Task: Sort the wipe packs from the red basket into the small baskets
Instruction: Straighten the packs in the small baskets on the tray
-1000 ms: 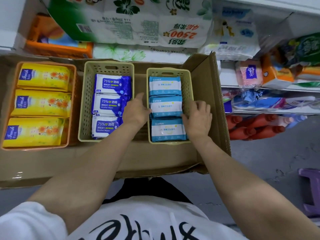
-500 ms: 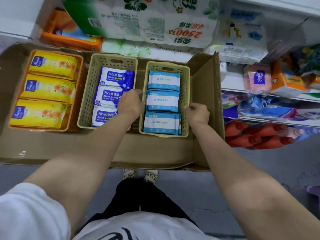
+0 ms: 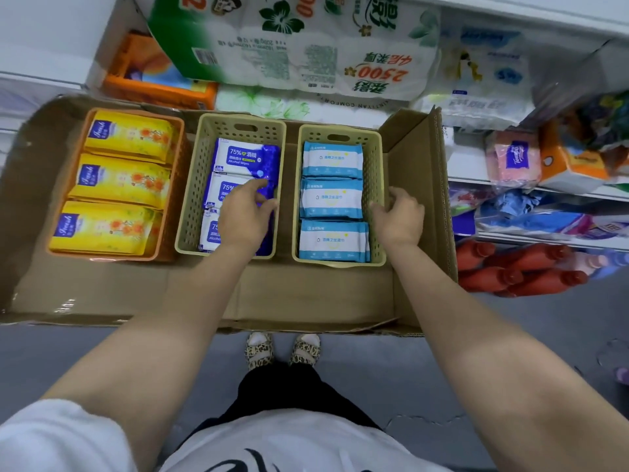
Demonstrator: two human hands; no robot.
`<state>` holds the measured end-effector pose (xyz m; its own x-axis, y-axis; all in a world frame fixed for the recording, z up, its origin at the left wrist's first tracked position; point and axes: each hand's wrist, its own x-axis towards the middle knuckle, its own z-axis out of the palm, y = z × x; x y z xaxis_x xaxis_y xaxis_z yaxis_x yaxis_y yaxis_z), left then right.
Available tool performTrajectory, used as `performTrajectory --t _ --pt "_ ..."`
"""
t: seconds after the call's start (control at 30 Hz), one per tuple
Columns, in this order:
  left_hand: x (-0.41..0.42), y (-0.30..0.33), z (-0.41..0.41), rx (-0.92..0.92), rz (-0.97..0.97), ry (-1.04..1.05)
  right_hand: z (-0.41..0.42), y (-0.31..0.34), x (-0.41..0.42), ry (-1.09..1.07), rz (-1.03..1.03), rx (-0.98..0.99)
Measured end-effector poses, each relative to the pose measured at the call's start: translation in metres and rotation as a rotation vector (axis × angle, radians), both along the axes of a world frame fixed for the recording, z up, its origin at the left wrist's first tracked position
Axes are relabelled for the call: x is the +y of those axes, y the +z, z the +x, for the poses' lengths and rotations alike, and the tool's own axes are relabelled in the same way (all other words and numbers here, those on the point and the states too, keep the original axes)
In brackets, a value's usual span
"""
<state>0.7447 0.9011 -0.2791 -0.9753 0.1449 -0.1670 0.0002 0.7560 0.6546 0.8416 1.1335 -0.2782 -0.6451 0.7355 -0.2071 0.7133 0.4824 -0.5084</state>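
Three small baskets stand side by side in a cardboard box (image 3: 306,294). The orange-red basket (image 3: 173,199) on the left holds three yellow wipe packs (image 3: 119,182). In the middle beige basket (image 3: 190,199) lie dark blue alcohol wipe packs (image 3: 245,156). My left hand (image 3: 243,219) rests over them, fingers relaxed and touching the middle pack, and hides part of the two nearer packs. The right beige basket (image 3: 374,158) holds three white and light blue packs (image 3: 332,199). My right hand (image 3: 400,218) grips that basket's right wall with curled fingers.
Shelves behind and to the right carry large toilet-paper bundles (image 3: 306,46), an orange pack (image 3: 153,80), tissue packs (image 3: 514,161) and red bottles (image 3: 517,267). The box's right flap (image 3: 418,185) stands upright beside my right hand. Grey floor and my feet (image 3: 282,349) lie below.
My left hand left the right basket's left side and moved onto the blue packs in the middle basket. My right hand stayed at the right basket's right wall.
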Motion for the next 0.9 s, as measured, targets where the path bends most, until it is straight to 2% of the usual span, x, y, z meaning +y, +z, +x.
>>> performTrajectory --t 0.03,0.1,0.2,0.27,0.4,0.63,0.9 --pt "-0.014 -0.001 0.001 0.005 0.001 0.033 -0.001 0.004 -0.011 0.032 -0.015 0.043" --pt "-0.041 -0.005 0.006 -0.015 0.012 0.05 -0.001 0.008 -0.04 0.115 -0.174 0.069" --pt "-0.072 -0.011 0.019 -0.134 0.07 -0.07 -0.002 0.002 -0.088 0.262 -0.393 -0.055" --pt "-0.081 -0.014 0.029 -0.215 0.063 -0.182 -0.002 -0.005 -0.109 0.323 -0.356 -0.14" --pt "-0.085 -0.019 0.039 -0.193 0.005 -0.294 0.001 -0.01 -0.124 0.321 -0.231 -0.216" --pt "-0.08 -0.017 0.045 -0.09 -0.078 -0.298 0.002 -0.007 -0.131 0.323 -0.142 -0.245" --pt "-0.082 -0.023 0.052 -0.1 -0.082 -0.27 0.011 -0.006 -0.132 0.327 -0.107 -0.224"
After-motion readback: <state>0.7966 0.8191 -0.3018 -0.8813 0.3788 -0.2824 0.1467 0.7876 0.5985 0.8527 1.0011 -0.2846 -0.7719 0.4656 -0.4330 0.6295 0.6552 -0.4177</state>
